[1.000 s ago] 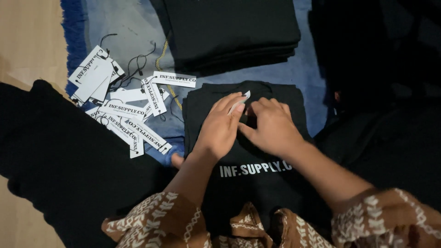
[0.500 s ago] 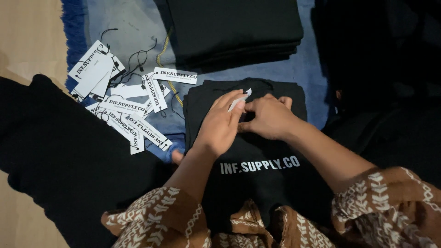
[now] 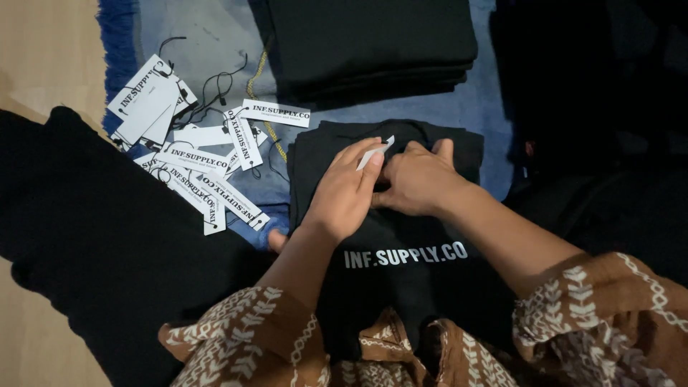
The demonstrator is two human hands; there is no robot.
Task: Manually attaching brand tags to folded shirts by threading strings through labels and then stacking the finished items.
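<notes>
Head view: hands [image 3: 380, 186] on folded black garment [image 3: 401, 236]

White rect. tags [image 3: 193, 161] piled left of shirt [image 3: 390, 236].

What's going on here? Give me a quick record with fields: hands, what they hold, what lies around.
Left hand: left hand rests on the folded black garment, fingertips holding a small white tag.
Right hand: right hand pressed on the same garment, beside the left, fingers curled at the tag.
Garment: black, folded, white lettering on the front.
Nearby: loose white tags with black strings to the left; stack of folded black garments above; blue cloth underneath.
</notes>
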